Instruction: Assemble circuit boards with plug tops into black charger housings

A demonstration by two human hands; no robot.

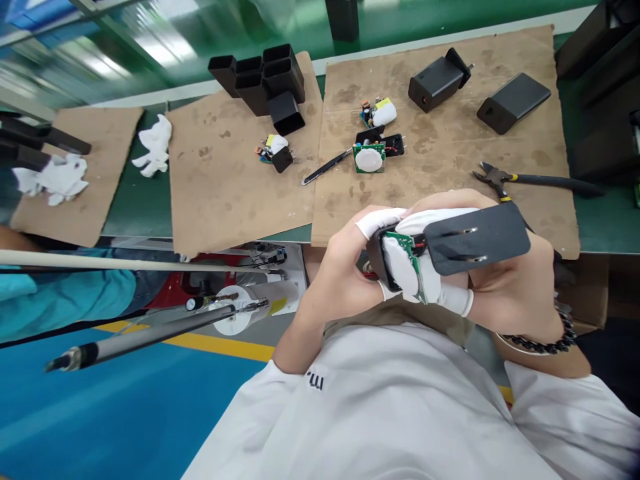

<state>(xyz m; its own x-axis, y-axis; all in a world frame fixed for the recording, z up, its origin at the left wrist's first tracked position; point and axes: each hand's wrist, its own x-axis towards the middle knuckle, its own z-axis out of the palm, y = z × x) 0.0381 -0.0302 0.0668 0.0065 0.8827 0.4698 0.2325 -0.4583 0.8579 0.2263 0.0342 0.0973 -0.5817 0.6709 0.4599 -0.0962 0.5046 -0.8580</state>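
Observation:
My left hand (337, 270), white finger cots on its fingers, grips a black charger housing (379, 261) with the opening turned right. My right hand (523, 287), also in finger cots, holds a green circuit board (416, 252) with white filler, partly inside that opening. A flat black plug plate (480, 239) with two metal prongs sits at the board's right end. Just beyond the hands, another circuit board (369, 159) stands on the cardboard, with tweezers (327, 167) beside it. To the right lie cutting pliers (535, 180) with dark handles.
Cardboard sheets (215, 193) cover the green bench. Black housings (253, 90) stand in a group at the back left; closed chargers (435, 83) lie at the back right. White gloves (155, 143) rest further left. A person's teal sleeve (65, 293) shows at the left edge.

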